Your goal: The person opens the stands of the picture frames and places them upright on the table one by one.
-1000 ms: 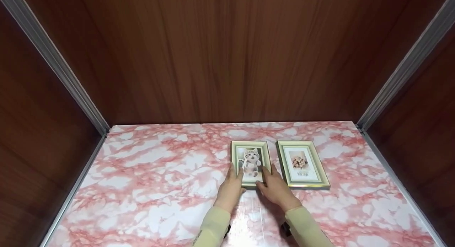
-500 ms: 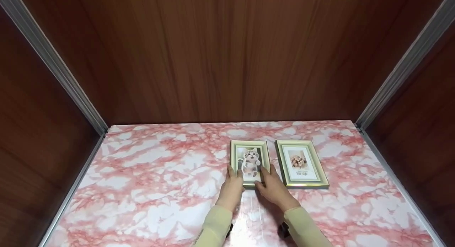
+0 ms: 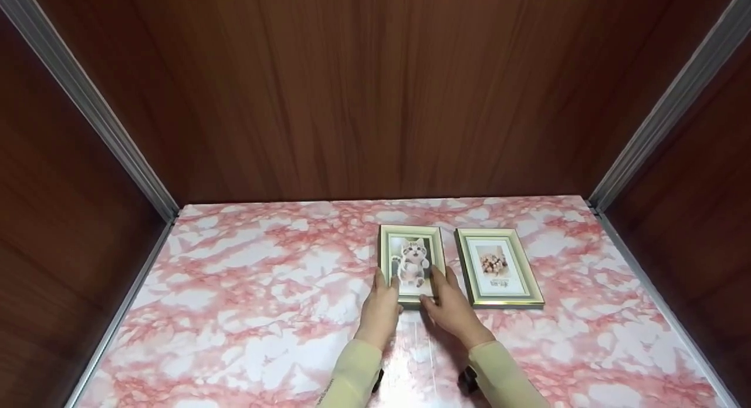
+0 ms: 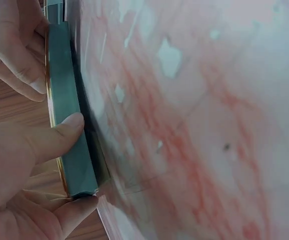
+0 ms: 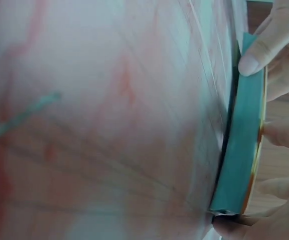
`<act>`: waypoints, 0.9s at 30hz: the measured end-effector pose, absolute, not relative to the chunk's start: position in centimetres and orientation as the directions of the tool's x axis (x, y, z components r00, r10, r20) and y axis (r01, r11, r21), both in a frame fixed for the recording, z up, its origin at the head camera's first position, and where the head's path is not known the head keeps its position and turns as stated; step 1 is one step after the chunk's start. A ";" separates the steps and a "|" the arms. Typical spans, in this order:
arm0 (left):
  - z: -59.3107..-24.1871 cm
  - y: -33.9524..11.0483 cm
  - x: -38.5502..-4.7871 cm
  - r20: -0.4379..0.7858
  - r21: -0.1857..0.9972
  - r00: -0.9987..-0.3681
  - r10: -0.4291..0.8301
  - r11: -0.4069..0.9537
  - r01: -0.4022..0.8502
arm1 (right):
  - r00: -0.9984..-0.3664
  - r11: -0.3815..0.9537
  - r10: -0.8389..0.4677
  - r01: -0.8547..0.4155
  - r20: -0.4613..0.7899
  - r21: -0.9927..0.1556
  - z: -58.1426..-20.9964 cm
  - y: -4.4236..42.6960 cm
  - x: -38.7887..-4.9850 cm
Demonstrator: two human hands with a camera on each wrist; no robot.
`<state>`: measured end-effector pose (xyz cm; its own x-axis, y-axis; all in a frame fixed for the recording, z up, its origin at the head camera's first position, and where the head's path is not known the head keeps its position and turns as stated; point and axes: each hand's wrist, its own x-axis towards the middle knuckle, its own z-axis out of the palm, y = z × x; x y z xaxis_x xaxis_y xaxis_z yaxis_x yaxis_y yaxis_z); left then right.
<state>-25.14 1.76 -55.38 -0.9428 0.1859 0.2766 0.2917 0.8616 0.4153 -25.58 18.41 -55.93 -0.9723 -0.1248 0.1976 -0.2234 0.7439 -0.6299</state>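
A pale green picture frame (image 3: pixel 410 234) with a kitten photo lies face up, held at its near end by both hands. My left hand (image 3: pixel 378 314) grips its left side, and in the left wrist view the thumb (image 4: pixel 64 137) presses on the teal near edge. On the opposite side my right hand (image 3: pixel 455 314) holds it, fingers along the right edge and thumb at the near edge. Whether the frame's underside touches the table cannot be told. A matching picture frame (image 3: pixel 522 243) with a flower picture lies just right of it, a narrow gap apart.
The tabletop (image 3: pixel 252 302) has a glossy red and white marbled cover. A brown wood-grain panel (image 3: pixel 364 103) rises at the back, with side panels joined by metal corner rails (image 3: pixel 105 111). Light glares off the surface between the forearms.
The kitten picture frame has shifted slightly toward the back panel relative to the flower one, both hands keeping their grip. The flower picture frame stays in place; the view itself shifts a little.
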 end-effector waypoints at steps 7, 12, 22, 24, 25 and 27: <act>-54.6 1.5 -25.0 0.288 0.433 -0.943 0.167 0.856 0.283 | -0.944 0.719 -0.089 -0.281 0.316 -0.635 -55.7 18.2 -25.8; -54.3 1.4 -24.8 0.334 0.449 -0.929 0.157 0.841 0.303 | -0.904 0.709 -0.052 -0.332 0.424 -0.621 -55.7 18.2 -25.8; -53.6 1.4 -24.0 0.385 0.485 -0.914 0.125 0.815 0.316 | -0.839 0.702 0.001 -0.387 0.545 -0.598 -55.4 18.3 -25.9; -53.6 1.3 -23.9 0.394 0.488 -0.911 0.122 0.812 0.319 | -0.837 0.689 0.001 -0.396 0.548 -0.607 -55.3 18.3 -25.9; -53.6 1.2 -23.9 0.406 0.485 -0.906 0.121 0.811 0.326 | -0.835 0.684 0.001 -0.402 0.551 -0.609 -55.3 18.4 -25.9; -53.6 1.1 -23.8 0.421 0.484 -0.899 0.123 0.807 0.337 | -0.827 0.675 0.003 -0.412 0.562 -0.611 -55.2 18.5 -25.9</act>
